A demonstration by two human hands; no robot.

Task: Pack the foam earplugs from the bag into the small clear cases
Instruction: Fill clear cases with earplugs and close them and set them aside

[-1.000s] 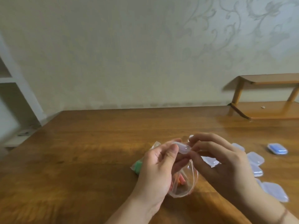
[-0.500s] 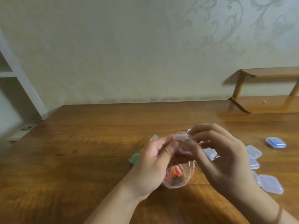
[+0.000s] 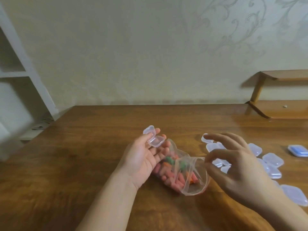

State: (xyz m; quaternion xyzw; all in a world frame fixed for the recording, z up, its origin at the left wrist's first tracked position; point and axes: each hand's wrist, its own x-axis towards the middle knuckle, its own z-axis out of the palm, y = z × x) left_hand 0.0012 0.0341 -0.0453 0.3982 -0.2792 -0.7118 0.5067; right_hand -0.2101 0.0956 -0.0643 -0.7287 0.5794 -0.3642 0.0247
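Note:
A clear plastic bag lies on the wooden table, mouth open toward me, with pink, orange and green foam earplugs inside. My left hand is palm up over the bag's far end and holds a small clear case at its fingertips, lid hinged open. My right hand hovers just right of the bag's mouth, fingers spread, thumb and forefinger near the bag's rim, holding nothing. Several shut clear cases lie behind and right of that hand.
A case with something blue in it sits at the far right. A low wooden shelf stands at the table's back right corner. White shelving is off the table's left side, against the wall.
Both hands were together on the small case above the bag. They have parted: the case is now open in my left hand, and my right hand has moved right and down toward the bag's mouth.

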